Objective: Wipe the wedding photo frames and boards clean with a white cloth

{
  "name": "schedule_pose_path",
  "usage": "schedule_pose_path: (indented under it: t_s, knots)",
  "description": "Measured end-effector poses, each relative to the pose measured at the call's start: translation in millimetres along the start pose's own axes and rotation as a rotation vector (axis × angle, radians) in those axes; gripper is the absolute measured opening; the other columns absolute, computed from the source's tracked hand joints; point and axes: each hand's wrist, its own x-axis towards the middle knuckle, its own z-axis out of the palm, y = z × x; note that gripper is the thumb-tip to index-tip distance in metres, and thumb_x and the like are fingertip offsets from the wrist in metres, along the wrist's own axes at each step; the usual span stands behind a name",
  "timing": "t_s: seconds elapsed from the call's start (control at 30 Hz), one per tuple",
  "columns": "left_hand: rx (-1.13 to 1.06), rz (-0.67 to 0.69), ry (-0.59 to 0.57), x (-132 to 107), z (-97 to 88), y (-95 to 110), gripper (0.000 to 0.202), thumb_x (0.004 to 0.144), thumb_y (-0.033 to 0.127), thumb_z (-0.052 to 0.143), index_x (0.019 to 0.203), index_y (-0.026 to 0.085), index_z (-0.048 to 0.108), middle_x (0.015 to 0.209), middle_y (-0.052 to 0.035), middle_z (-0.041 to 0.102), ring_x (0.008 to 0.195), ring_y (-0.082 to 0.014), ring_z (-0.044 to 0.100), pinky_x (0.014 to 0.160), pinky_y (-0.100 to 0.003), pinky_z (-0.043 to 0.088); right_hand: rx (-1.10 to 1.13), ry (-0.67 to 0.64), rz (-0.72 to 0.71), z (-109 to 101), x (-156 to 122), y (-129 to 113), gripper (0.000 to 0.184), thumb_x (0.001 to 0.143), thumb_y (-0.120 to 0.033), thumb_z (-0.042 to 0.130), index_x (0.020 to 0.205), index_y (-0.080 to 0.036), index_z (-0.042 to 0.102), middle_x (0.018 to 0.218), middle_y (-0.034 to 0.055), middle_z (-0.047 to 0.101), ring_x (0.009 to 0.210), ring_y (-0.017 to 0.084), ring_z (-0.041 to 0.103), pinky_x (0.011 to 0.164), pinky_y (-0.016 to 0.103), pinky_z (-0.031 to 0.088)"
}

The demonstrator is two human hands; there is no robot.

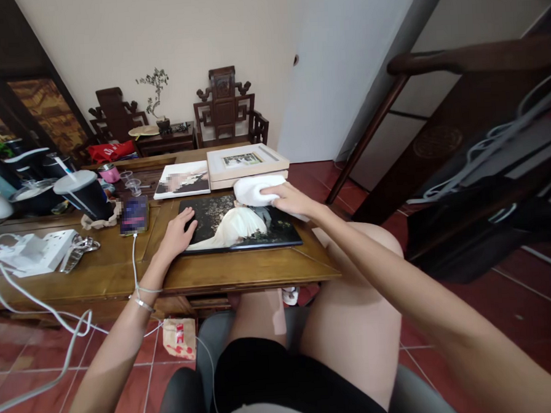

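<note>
A dark photo panel (pixel 244 223) showing a figure in a long white gown lies flat on the wooden table (pixel 242 271). On its left edge rests my left hand (pixel 180 229), fingers stretched out and lying flat. My right hand (pixel 288 196) grips a folded white cloth (pixel 254 191) over the panel's upper right part, covering some of the picture. Just behind the panel lie a white-edged photo print (pixel 182 179) and a stack of pale picture frames (pixel 248 165).
To the left are a dark cup with a straw (pixel 84 195), a phone (pixel 134 215) on a charging cable and a white power strip (pixel 51 250). Loose white cables (pixel 35 305) hang over the front edge. A paper bag (pixel 179 338) is below the table. Carved chairs (pixel 224 107) stand behind.
</note>
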Motion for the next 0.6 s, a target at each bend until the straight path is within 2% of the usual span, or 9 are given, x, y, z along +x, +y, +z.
schedule_pose_path:
  t_s: [0.1,0.2,0.27,0.3,0.37,0.43,0.53,0.6]
  knots:
    - [0.005,-0.01,0.005,1.6,1.5,-0.9,0.043,0.09,0.032,0.047,0.125,0.013,0.062,0.138,-0.0118,0.056,0.133,-0.0242,0.049,0.115,-0.043,0.034,0.004,-0.062,-0.018,-0.1,-40.3,-18.6,0.042,0.061,-0.014,0.043,0.092,-0.021,0.07,0.088,0.0033,0.071,0.084,0.026,0.061,0.088,0.038,0.045]
    - [0.0,-0.009,0.007,2.5,2.5,-1.0,0.044,0.09,0.032,0.047,0.125,0.01,0.061,0.139,-0.0146,0.055,0.133,-0.0247,0.048,0.115,-0.042,0.033,0.007,-0.117,-0.08,-9.1,-81.1,-47.2,0.042,0.062,-0.012,0.042,0.092,-0.024,0.068,0.1,0.0037,0.071,0.103,0.028,0.061,0.091,0.041,0.044]
    - [-0.011,-0.006,0.005,2.6,2.8,-1.1,0.043,0.09,0.031,0.046,0.125,0.011,0.061,0.139,-0.0137,0.055,0.134,-0.0253,0.047,0.115,-0.043,0.033,0.006,-0.159,-0.111,-18.1,-98.7,-67.1,0.037,0.063,-0.01,0.041,0.086,-0.025,0.066,0.105,0.0035,0.07,0.114,0.029,0.058,0.092,0.041,0.044]
    - [-0.014,-0.004,0.003,2.5,3.0,-1.2,0.043,0.09,0.031,0.046,0.125,0.012,0.061,0.139,-0.0128,0.055,0.134,-0.0254,0.047,0.115,-0.044,0.033,0.005,-0.17,-0.111,-22.2,-102.8,-74.9,0.036,0.064,-0.009,0.04,0.083,-0.025,0.065,0.103,0.0036,0.071,0.113,0.029,0.058,0.091,0.04,0.044]
    - [-0.011,0.0,0.001,1.9,3.2,-1.9,0.042,0.09,0.031,0.046,0.125,0.013,0.062,0.138,-0.012,0.056,0.134,-0.0254,0.047,0.115,-0.044,0.033,-0.001,-0.164,-0.089,-27.9,-100.3,-82.1,0.034,0.065,-0.01,0.039,0.081,-0.025,0.065,0.093,0.0041,0.071,0.1,0.027,0.063,0.088,0.039,0.045]
    - [-0.003,0.003,0.007,1.0,3.7,-3.0,0.042,0.091,0.032,0.046,0.124,0.013,0.062,0.138,-0.012,0.056,0.134,-0.0252,0.047,0.115,-0.044,0.034,-0.004,-0.137,-0.067,-28.8,-84.5,-76.2,0.033,0.066,-0.012,0.039,0.082,-0.024,0.065,0.081,0.0036,0.07,0.082,0.025,0.064,0.083,0.037,0.046]
    - [-0.008,0.002,0.016,-0.2,4.3,-4.8,0.042,0.091,0.033,0.046,0.124,0.013,0.063,0.138,-0.0118,0.056,0.133,-0.0253,0.048,0.115,-0.045,0.034,0.023,-0.119,-0.069,-22.4,-44.9,-49.3,0.032,0.064,-0.014,0.039,0.082,-0.021,0.066,0.071,0.0019,0.065,0.071,0.022,0.059,0.078,0.033,0.046]
    - [-0.02,0.002,0.016,-0.7,4.2,-5.3,0.042,0.091,0.033,0.046,0.123,0.013,0.063,0.138,-0.0123,0.057,0.133,-0.0254,0.048,0.115,-0.044,0.034,0.037,-0.111,-0.051,-15.8,-15.9,-28.3,0.034,0.062,-0.015,0.04,0.082,-0.019,0.067,0.074,0.0026,0.066,0.076,0.022,0.059,0.077,0.032,0.045]
